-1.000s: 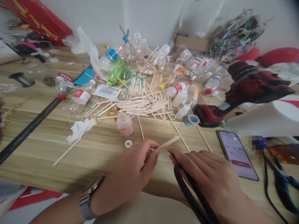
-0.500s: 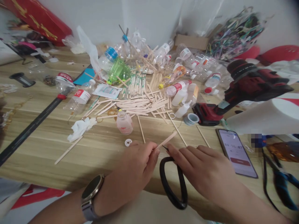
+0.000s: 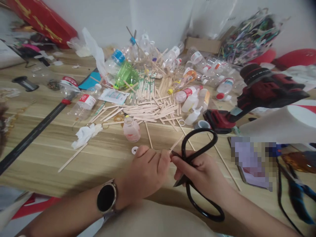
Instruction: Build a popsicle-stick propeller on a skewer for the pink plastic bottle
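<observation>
My left hand (image 3: 151, 168) is closed around a flat wooden stick (image 3: 176, 143), one end of which sticks out past the fingers. Black-handled scissors (image 3: 200, 152) are gripped in my right hand (image 3: 208, 172), their two handle loops spread wide apart. One dark blade points toward the stick at my left fingertips; the other angles down below my right fingers. Whether a blade touches the stick, I cannot tell. In front of my hands stands an uncapped bottle with pinkish contents (image 3: 131, 129), near a small white disc (image 3: 134, 150).
A pile of wooden sticks (image 3: 148, 112) lies mid-table, with several plastic bottles (image 3: 189, 93) behind. At right are a red-and-black power tool (image 3: 269, 87), a phone (image 3: 247, 174) and blue-handled pliers (image 3: 300, 202). A black tube (image 3: 37, 131) crosses the left side.
My right hand has turned over, and the scissors have swung from one loop hanging down to both loops spread beside it. My left hand has rotated, hiding more of the stick.
</observation>
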Demonstrator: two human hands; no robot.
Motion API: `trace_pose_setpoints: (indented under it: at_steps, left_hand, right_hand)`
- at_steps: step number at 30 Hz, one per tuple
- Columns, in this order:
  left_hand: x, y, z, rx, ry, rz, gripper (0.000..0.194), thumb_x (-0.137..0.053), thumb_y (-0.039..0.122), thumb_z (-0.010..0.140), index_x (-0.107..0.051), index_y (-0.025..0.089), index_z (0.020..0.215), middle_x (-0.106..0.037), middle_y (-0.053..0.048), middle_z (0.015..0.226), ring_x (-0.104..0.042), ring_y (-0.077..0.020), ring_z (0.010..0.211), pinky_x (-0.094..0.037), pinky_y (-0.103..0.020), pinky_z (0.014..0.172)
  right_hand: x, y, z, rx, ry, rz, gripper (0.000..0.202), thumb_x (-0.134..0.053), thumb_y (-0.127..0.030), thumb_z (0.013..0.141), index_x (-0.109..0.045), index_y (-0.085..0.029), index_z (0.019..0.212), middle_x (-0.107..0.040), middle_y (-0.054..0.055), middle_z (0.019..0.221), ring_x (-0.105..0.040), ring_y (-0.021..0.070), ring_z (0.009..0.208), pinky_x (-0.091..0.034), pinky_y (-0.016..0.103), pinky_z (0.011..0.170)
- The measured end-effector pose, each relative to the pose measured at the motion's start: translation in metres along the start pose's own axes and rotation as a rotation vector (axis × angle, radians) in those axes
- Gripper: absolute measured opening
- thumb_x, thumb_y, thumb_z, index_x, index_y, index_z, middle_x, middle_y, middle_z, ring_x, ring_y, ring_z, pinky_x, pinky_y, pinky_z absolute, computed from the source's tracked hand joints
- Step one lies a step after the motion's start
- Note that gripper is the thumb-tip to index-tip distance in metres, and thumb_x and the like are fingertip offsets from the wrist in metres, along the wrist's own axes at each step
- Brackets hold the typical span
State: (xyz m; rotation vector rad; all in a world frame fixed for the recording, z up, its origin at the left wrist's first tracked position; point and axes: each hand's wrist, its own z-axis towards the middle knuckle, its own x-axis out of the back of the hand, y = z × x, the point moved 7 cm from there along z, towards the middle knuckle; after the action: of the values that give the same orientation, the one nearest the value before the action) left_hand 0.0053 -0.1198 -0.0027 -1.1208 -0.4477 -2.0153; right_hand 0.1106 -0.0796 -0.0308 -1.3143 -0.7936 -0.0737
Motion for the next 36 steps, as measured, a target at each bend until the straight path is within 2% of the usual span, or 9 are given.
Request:
trace_pose_setpoints:
  at_steps: [3, 6, 8, 13, 16, 20, 24, 27, 36]
  left_hand:
    - [-0.007, -0.010, 0.001, 0.122, -0.097, -0.194, 0.027, -0.029, 0.011, 0.099, -0.056, 0.011, 0.095, -0.064, -0.003, 0.070, -0.057, -0.0181, 0.062, -0.038, -0.033, 0.064]
    - [-0.024, -0.025, -0.003, 0.418, -0.334, -0.479, 0.032, -0.030, 0.023, 0.101, -0.055, 0.017, 0.081, -0.060, -0.001, 0.069, -0.054, -0.0175, 0.065, -0.036, -0.030, 0.062]
    - [-0.033, -0.030, -0.007, 0.597, -0.458, -0.650, 0.037, -0.031, 0.032, 0.101, -0.051, 0.019, 0.074, -0.055, 0.000, 0.066, -0.050, -0.0163, 0.063, -0.033, -0.029, 0.058]
    - [-0.050, -0.023, -0.015, 0.962, -0.515, -1.397, 0.035, -0.033, 0.043, 0.096, -0.045, 0.021, 0.072, -0.039, 0.005, 0.058, -0.036, -0.0117, 0.054, -0.030, -0.026, 0.053]
    - [-0.051, -0.018, -0.016, 1.061, -0.426, -1.689, 0.030, -0.034, 0.041, 0.095, -0.044, 0.021, 0.074, -0.029, 0.008, 0.054, -0.026, -0.0105, 0.050, -0.028, -0.024, 0.051]
    - [-0.041, -0.038, -0.019, 1.094, -0.135, -1.541, 0.024, -0.041, 0.040, 0.095, -0.051, 0.020, 0.084, -0.038, 0.007, 0.058, -0.032, -0.0096, 0.054, -0.030, -0.023, 0.054]
    - [-0.037, -0.033, -0.018, 0.981, -0.285, -1.336, 0.030, -0.038, 0.044, 0.096, -0.051, 0.020, 0.084, -0.039, 0.007, 0.058, -0.035, -0.0098, 0.053, -0.029, -0.023, 0.050]
    - [-0.034, -0.028, -0.015, 0.916, -0.318, -1.239, 0.031, -0.037, 0.044, 0.097, -0.050, 0.021, 0.082, -0.040, 0.007, 0.059, -0.037, -0.0102, 0.053, -0.028, -0.024, 0.050]
    - [-0.032, -0.025, -0.016, 0.812, -0.353, -1.017, 0.030, -0.036, 0.041, 0.099, -0.051, 0.021, 0.083, -0.048, 0.006, 0.063, -0.045, -0.0117, 0.056, -0.030, -0.025, 0.052]
  right_hand:
    - [0.007, -0.004, -0.003, 0.180, 0.106, -0.286, 0.039, -0.043, -0.031, 0.098, -0.069, -0.016, 0.073, -0.070, 0.004, 0.069, -0.062, 0.0117, 0.053, -0.045, 0.023, 0.048]
    - [0.005, -0.022, -0.012, 0.553, 0.147, -0.838, 0.030, -0.038, -0.015, 0.096, -0.067, -0.012, 0.103, -0.070, 0.002, 0.069, -0.060, 0.0134, 0.055, -0.039, 0.027, 0.051]
    - [0.002, -0.026, -0.015, 0.673, 0.133, -1.052, 0.033, -0.035, -0.007, 0.094, -0.064, -0.009, 0.107, -0.067, 0.002, 0.064, -0.057, 0.0132, 0.053, -0.035, 0.029, 0.050]
    - [0.005, -0.030, -0.013, 0.700, 0.199, -1.084, 0.032, -0.032, -0.008, 0.096, -0.063, -0.008, 0.105, -0.066, 0.002, 0.062, -0.056, 0.0125, 0.053, -0.034, 0.029, 0.052]
    - [0.007, -0.025, -0.014, 0.683, 0.232, -0.958, 0.031, -0.033, -0.014, 0.100, -0.064, -0.009, 0.104, -0.066, 0.002, 0.062, -0.057, 0.0125, 0.053, -0.037, 0.029, 0.051]
    - [0.019, -0.013, -0.018, 0.545, 0.286, -0.603, 0.022, -0.046, -0.022, 0.098, -0.066, -0.016, 0.095, -0.073, 0.001, 0.072, -0.065, 0.0117, 0.059, -0.048, 0.025, 0.056]
    - [0.028, -0.005, -0.016, 0.306, 0.263, -0.333, 0.028, -0.053, -0.029, 0.095, -0.067, -0.021, 0.072, -0.074, 0.001, 0.072, -0.068, 0.0132, 0.060, -0.051, 0.024, 0.054]
    - [0.030, -0.009, -0.012, 0.236, 0.229, -0.279, 0.032, -0.054, -0.030, 0.093, -0.065, -0.021, 0.064, -0.069, 0.000, 0.063, -0.064, 0.0129, 0.055, -0.048, 0.024, 0.049]
    - [0.025, -0.025, -0.010, 0.348, 0.211, -0.495, 0.034, -0.047, -0.031, 0.096, -0.063, -0.019, 0.068, -0.062, -0.001, 0.055, -0.056, 0.0109, 0.046, -0.040, 0.023, 0.046]
